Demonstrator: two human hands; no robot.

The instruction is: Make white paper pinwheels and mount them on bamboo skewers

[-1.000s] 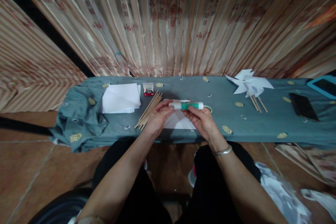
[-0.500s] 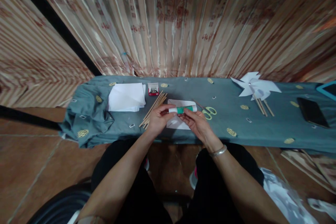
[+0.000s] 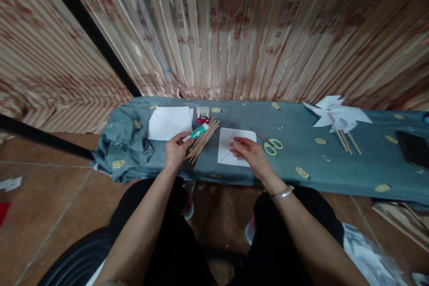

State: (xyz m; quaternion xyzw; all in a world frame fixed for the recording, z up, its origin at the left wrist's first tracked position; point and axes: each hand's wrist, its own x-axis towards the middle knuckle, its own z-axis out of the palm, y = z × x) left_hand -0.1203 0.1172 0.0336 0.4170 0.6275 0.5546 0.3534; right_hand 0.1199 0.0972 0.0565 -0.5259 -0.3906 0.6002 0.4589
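A green and white glue stick [image 3: 198, 132] is pinched in my left hand [image 3: 177, 149], its far end over the wooden sticks [image 3: 205, 140]. My right hand [image 3: 251, 152] is over a white square of paper [image 3: 226, 145] with crease lines; its fingers are loosely bent and slightly apart, with nothing visible in them. Whether the fingertips touch the paper I cannot tell. Just right of the paper lie scissors [image 3: 272, 146] with pale green handles.
White sheets [image 3: 170, 121] are stacked at the left, beside a small red box [image 3: 203, 115] of metal pieces. Paper pinwheels [image 3: 335, 114] on sticks and a dark phone [image 3: 413, 148] lie rightward on the green cloth [image 3: 295, 129]. A pleated curtain [image 3: 231, 31] hangs behind.
Both hands held the glue stick over the paper before. My left hand has carried it left to the wooden sticks; my right hand has let go. The view has shifted slightly.
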